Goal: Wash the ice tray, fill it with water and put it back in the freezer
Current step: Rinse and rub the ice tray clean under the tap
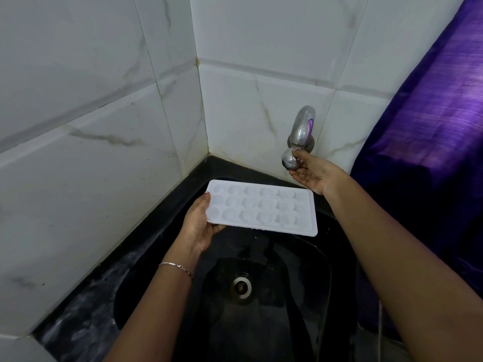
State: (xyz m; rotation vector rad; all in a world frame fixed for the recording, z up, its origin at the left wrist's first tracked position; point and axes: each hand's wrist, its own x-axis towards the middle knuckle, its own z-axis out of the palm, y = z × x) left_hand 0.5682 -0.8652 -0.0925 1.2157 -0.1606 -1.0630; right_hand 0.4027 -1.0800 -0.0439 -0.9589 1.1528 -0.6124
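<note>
Here the left hand [198, 226] holds a white ice tray [261, 207] by its left short end, the thumb [206, 199] lying on top near the far left corner and the fingers [218, 228] tucked beneath the near edge. The tray lies roughly level, open side up, in the air above the back part of a black sink [308, 257], touching neither the bowl nor the rim. Its pockets run in three rows of six; whether they hold any water is hard to tell, as the white plastic washes out.

The right hand [313, 173] reaches to the back right corner of the sink, where a metal tap [303, 126] stands out from the wall. It is closed on the round knob [288, 159] at the tap's lower end, thumb tip on the knob's upper side and the other fingers curled under it, palm turned up. The tray's far right corner lies just below and beside that hand, apart from it.

The drain [241, 286] sits in the middle of the sink bottom, below the tray's near edge. A thin bracelet [177, 266] circles the left wrist. A dark, wet-looking ledge [86, 317] runs along the sink's left edge, under white marbled tiles [104, 100]. A purple cloth [431, 126] hangs along the right edge.
</note>
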